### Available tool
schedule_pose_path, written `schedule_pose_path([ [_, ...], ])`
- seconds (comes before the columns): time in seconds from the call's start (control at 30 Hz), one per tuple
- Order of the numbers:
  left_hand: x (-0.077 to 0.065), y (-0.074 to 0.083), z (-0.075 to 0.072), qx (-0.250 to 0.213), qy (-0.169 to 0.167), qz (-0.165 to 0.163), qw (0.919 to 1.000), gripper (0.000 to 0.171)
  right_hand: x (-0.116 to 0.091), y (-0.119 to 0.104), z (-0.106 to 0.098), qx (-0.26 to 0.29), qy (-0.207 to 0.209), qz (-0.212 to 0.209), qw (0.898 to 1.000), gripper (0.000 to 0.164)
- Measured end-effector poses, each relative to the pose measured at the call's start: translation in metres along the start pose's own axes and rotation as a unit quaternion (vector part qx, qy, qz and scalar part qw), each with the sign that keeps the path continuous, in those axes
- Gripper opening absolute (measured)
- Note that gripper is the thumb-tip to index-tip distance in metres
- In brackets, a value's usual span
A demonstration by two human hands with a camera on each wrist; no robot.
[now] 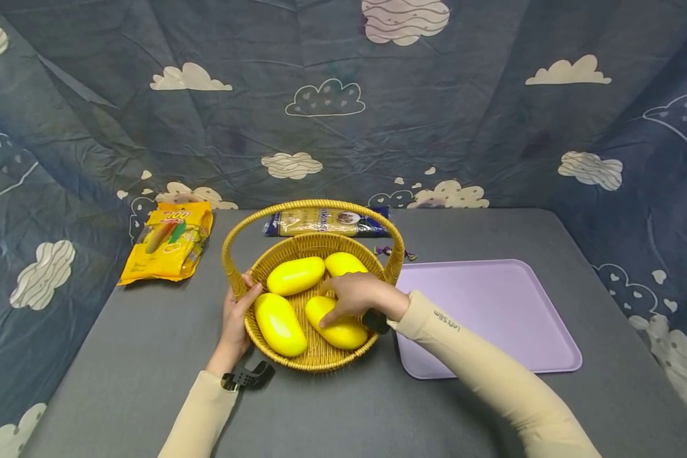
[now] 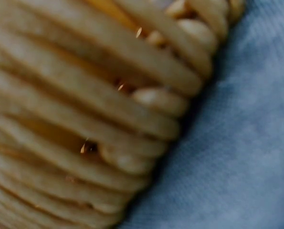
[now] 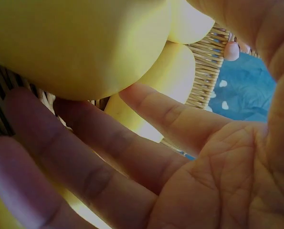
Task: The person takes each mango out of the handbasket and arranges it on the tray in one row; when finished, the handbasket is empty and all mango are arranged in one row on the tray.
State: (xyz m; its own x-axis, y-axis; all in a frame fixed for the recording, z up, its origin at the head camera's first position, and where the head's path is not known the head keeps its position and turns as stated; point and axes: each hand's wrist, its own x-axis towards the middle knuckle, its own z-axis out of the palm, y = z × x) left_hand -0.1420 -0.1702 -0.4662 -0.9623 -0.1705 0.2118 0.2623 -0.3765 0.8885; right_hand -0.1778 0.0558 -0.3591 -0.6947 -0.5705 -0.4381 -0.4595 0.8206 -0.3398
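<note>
A round wicker basket (image 1: pixel 320 367) with a tall arched handle stands mid-table, holding several glossy yellow mangoes. My left hand (image 1: pixel 235 315) grips its left rim, thumb over the edge near the handle's foot. In the left wrist view only the basket's weave (image 2: pixel 75 95) shows close up. Inside the basket, my right hand (image 1: pixel 355 296) reaches over the front right mango (image 1: pixel 343 331), its thumb against the near side. The right wrist view has the extended fingers (image 3: pixel 175 114) beside and under a mango (image 3: pixel 84 43), the palm apart from it. Another mango (image 1: pixel 280 324) lies front left.
Right of the basket lies a lilac tray (image 1: pixel 492 312). Behind stand a blue and yellow pasta packet (image 1: pixel 326 221) and a small purple wrapped candy (image 1: pixel 397 252). A yellow candy bag (image 1: pixel 168 242) lies back left. A cloud-patterned cloth (image 1: pixel 320 140) hangs behind the table.
</note>
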Motion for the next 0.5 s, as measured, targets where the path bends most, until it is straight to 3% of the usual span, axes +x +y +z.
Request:
schedule_pose_path([
  [0.5,-0.0002,-0.0004,-0.0001,0.003,0.001,0.0,1.0,0.01,0.0061,-0.0023,0.0025,-0.001,-0.034,-0.002,0.999,0.073],
])
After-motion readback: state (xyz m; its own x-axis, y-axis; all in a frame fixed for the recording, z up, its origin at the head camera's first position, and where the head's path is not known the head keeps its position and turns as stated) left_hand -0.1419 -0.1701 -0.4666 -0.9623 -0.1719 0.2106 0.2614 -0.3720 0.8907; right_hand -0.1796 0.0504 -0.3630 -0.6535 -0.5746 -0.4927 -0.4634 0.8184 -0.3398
